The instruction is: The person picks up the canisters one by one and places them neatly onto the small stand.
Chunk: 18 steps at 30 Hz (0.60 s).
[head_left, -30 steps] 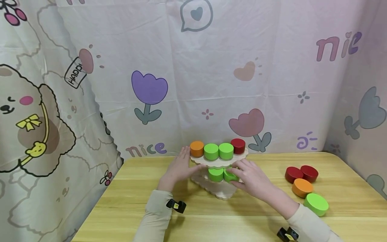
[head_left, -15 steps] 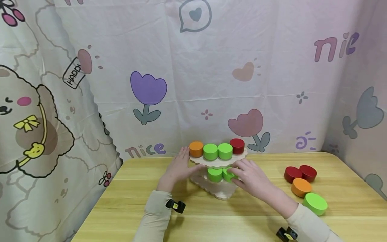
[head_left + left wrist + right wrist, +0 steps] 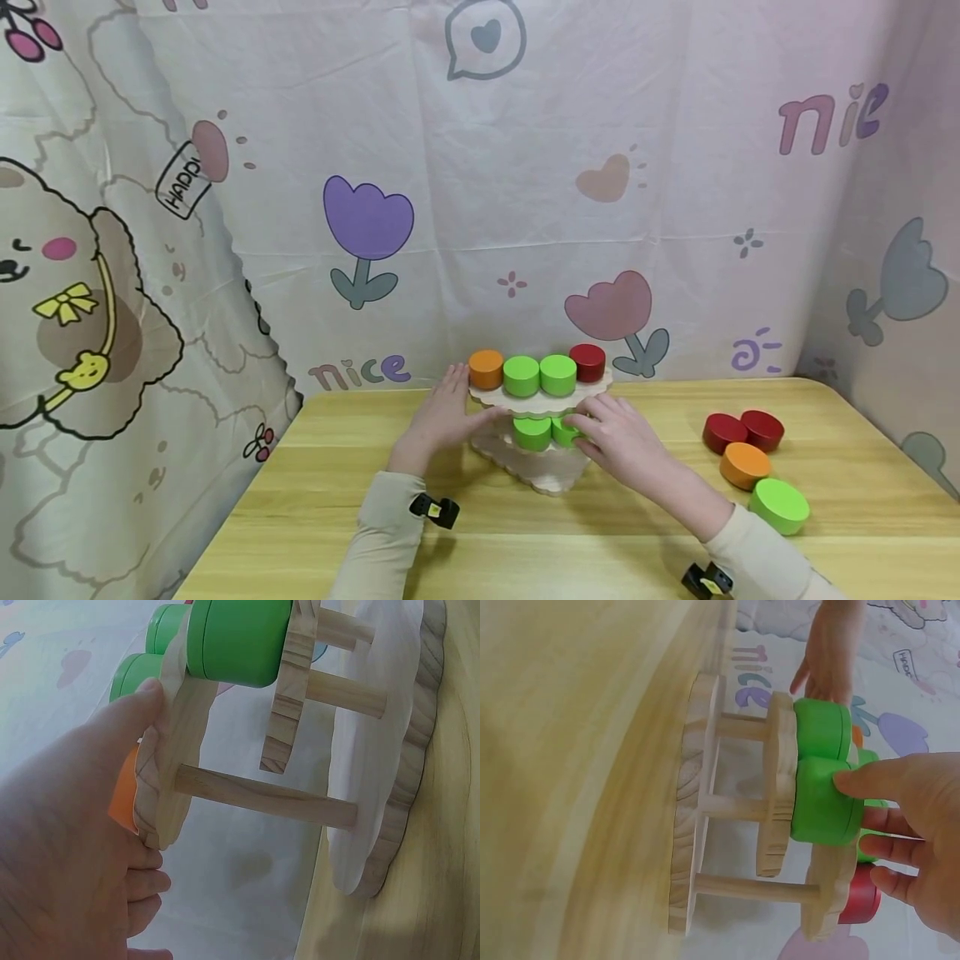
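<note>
A tiered wooden stand (image 3: 547,468) with scalloped shelves is in the middle of the table. Along its upper shelf sit an orange block (image 3: 486,369), two green blocks (image 3: 521,376) and a red block (image 3: 587,363), all round. Two more green blocks (image 3: 532,433) stand side by side on the tier below. My right hand (image 3: 624,440) pinches the right one (image 3: 821,806), its thumb on the side. Against the upper shelf's left edge rests my left hand (image 3: 442,417), fingers straight and thumb spread along the front rim. The wrist views show dowels (image 3: 262,796) between shelves and base.
Right of the stand lie two red round blocks (image 3: 762,431), an orange one (image 3: 746,466) and a green one (image 3: 780,506) on the wooden table (image 3: 300,533). A printed cloth (image 3: 480,208) hangs close behind the table, with more cloth at both sides.
The whole head view has shifted very slightly. Both hands keep their places at the stand, and the blocks stay where they were.
</note>
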Each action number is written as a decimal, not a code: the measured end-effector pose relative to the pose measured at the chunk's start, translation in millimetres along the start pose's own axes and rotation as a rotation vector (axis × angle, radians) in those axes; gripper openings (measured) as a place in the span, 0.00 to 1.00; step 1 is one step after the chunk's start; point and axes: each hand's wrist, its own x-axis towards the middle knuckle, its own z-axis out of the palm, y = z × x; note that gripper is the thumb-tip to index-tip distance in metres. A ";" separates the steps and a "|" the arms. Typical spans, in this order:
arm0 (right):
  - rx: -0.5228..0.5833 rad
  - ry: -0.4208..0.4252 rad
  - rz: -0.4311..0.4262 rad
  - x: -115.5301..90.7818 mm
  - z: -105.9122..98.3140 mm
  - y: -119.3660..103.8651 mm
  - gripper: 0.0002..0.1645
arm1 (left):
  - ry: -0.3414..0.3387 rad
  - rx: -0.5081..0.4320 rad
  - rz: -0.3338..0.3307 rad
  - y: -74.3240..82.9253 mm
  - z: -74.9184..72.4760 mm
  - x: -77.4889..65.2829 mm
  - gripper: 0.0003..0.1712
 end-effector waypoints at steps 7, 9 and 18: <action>0.001 0.009 0.012 0.3 2.8 -0.4 0.21 | -0.002 -0.004 0.000 0.8 -1.9 -0.4 0.64; 0.002 0.012 0.014 0.5 3.6 -0.4 0.21 | 0.002 -0.010 0.002 0.5 -2.1 -0.6 0.65; 0.028 0.010 0.031 0.1 -3.7 -1.3 0.25 | -0.011 -0.006 -0.001 -0.1 0.0 -0.7 0.67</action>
